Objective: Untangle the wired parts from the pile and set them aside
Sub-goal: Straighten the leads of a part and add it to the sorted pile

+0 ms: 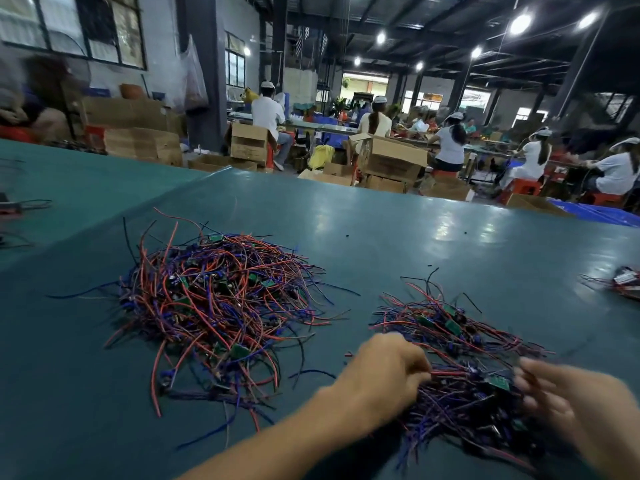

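Our left hand (384, 372) is curled and pinches wires (446, 374); the right hand (568, 400) is blurred, so we cannot tell its grip. The small pile (450, 327) lies between both hands, the big pile (214, 306) well left of the left hand. If we pull hard, we think a wire may tear from its board (498, 382), or neighbours may come along tangled. The only containers we see are boxes (391, 157) far beyond the counter (415, 237); their contents are hidden.

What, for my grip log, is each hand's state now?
Left hand: fingers pinch a red wire in the small pile.
Right hand: motion-blurred, cannot be told.
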